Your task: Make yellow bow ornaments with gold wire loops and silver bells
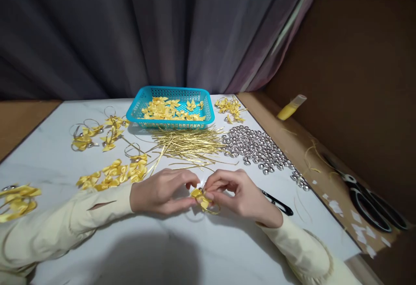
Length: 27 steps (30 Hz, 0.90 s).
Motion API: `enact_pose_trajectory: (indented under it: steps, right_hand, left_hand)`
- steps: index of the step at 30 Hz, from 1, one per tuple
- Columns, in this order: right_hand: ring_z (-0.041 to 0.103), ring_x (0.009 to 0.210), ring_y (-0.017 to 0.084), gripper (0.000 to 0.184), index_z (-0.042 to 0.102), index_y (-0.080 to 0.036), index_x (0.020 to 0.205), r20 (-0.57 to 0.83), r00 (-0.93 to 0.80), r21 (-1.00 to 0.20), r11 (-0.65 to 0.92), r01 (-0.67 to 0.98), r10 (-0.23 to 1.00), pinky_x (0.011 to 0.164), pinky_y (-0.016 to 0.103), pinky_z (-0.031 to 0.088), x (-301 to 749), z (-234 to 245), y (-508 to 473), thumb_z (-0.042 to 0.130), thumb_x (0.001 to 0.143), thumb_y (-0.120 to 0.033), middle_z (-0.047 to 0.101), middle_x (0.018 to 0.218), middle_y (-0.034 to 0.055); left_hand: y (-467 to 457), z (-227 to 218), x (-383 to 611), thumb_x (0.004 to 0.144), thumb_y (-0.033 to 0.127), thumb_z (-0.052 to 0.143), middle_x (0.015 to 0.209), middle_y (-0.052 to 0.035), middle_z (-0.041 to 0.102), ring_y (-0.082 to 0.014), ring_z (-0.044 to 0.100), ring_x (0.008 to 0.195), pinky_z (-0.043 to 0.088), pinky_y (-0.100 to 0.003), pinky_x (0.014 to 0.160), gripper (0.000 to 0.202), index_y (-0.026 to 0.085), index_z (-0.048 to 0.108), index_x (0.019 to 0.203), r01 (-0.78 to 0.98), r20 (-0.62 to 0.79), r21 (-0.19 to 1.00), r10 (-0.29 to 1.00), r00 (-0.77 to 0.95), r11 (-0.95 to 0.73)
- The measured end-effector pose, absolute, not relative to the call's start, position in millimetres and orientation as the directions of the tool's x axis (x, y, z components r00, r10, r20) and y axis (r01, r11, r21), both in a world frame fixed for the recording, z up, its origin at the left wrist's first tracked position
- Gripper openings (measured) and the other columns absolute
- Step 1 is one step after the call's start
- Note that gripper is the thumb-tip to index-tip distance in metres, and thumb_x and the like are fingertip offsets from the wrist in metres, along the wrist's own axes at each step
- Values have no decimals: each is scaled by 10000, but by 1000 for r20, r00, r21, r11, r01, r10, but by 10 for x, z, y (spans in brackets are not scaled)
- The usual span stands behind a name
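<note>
My left hand [162, 192] and right hand [242, 196] both pinch one yellow bow [200, 197] just over the counter [156, 246]. Finished looped bows [92, 133] lie to the left. Beyond them, unused gold wires [188, 144], silver bells [256, 148] and a basket [135, 114] of plain bows [162, 109] are left.

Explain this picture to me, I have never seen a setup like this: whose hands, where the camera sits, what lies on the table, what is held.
No machine here: one camera, worn on a person's head, looks down at their own two bare hands. The left hand and right hand pinch a small yellow ribbon bow together. On the white table lie a blue basket of bows, gold wire strands, silver bells and bows on wire loops; beside it, scissors.
</note>
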State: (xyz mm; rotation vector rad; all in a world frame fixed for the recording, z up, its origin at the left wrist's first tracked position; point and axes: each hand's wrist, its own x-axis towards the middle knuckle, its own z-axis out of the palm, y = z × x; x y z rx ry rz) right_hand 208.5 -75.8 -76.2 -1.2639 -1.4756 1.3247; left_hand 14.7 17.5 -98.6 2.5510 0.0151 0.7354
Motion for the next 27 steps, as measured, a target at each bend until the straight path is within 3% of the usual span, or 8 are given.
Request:
enact_pose_trajectory:
  steps: [5, 11, 17, 21, 24, 27]
  right_hand:
    - [600, 585, 103, 49, 619, -129, 776, -35, -227, -970, 21, 243, 973, 585, 226, 497, 2080, -751, -779, 597, 769, -172, 657, 662, 36]
    - [617, 617, 111, 48, 621, -128, 774, -31, -238, -959, 38, 280, 971, 609, 228, 506, 2077, -748, -791, 591, 770, -166, 669, 682, 43]
    - [607, 599, 102, 49, 623, -133, 767, -12, -248, -951, 66, 304, 969, 587, 216, 496, 2068, -751, -802, 584, 773, -162, 667, 671, 32]
    - [606, 583, 98, 44, 620, -127, 763, 1, -258, -950, 81, 300, 966, 576, 207, 492, 2065, -751, -807, 579, 765, -141, 663, 652, 28]
    - [610, 585, 98, 43, 619, -124, 767, 8, -262, -955, 85, 284, 965, 575, 202, 493, 2070, -746, -809, 578, 766, -139, 662, 651, 32]
    - [611, 594, 101, 46, 622, -121, 772, 29, -259, -950, 107, 294, 966, 583, 205, 497, 2071, -737, -812, 577, 763, -130, 660, 656, 37]
  left_hand:
    - [201, -991, 146, 870, 113, 433, 789, -67, 625, -135, 579, 670, 474, -236, 584, 180, 162, 433, 1044, -211, 505, 448, 51, 861, -869]
    - [270, -986, 132, 861, 132, 466, 846, -78, 655, -156, 626, 765, 489, -249, 657, 216, 189, 425, 1065, -278, 468, 388, -71, 881, -879]
    - [235, -965, 147, 875, 148, 436, 703, -43, 623, -144, 583, 631, 448, -238, 557, 100, 182, 444, 969, -245, 446, 295, -93, 890, -924]
    - [230, -947, 139, 892, 134, 363, 754, -73, 630, -162, 576, 657, 454, -259, 556, 152, 171, 415, 1031, -296, 448, 247, -162, 879, -923]
    - [232, -941, 134, 895, 112, 303, 840, -103, 631, -171, 576, 713, 462, -267, 570, 199, 171, 430, 1035, -319, 437, 250, -187, 880, -914]
    - [219, -952, 143, 877, 97, 367, 848, -108, 631, -179, 576, 756, 472, -276, 609, 173, 154, 455, 1014, -306, 444, 305, -149, 884, -902]
